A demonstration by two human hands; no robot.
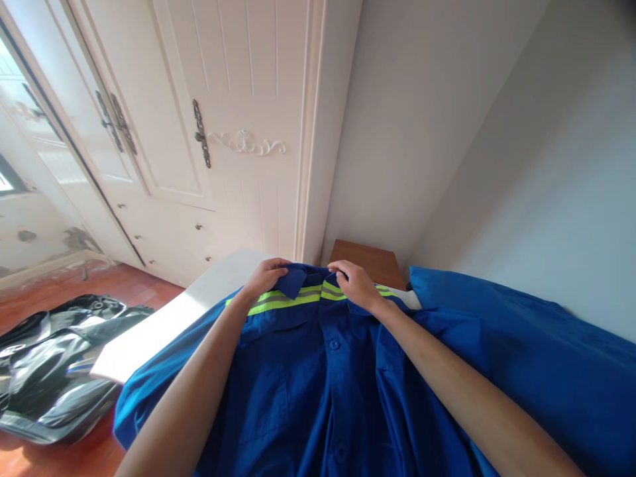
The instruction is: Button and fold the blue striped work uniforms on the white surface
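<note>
A blue work shirt (303, 358) with a yellow-green reflective band across the chest lies spread in front of me, its collar end pointing away. Buttons run down its middle, and a pocket shows on the left side. My left hand (268, 275) is closed on the shirt at the left of the collar, thumb on top. At the collar's right side my right hand (354, 281) pinches the cloth between thumb and fingers. The undersides of both grips are hidden.
A white surface (149, 324) extends under the shirt to the left. Beside it, a black bag (59, 371) in clear wrapping sits on the red floor (144, 288). A blue pillow (497, 311) lies right, a brown wooden top (368, 262) behind, and a cream wardrobe (248, 192) beyond.
</note>
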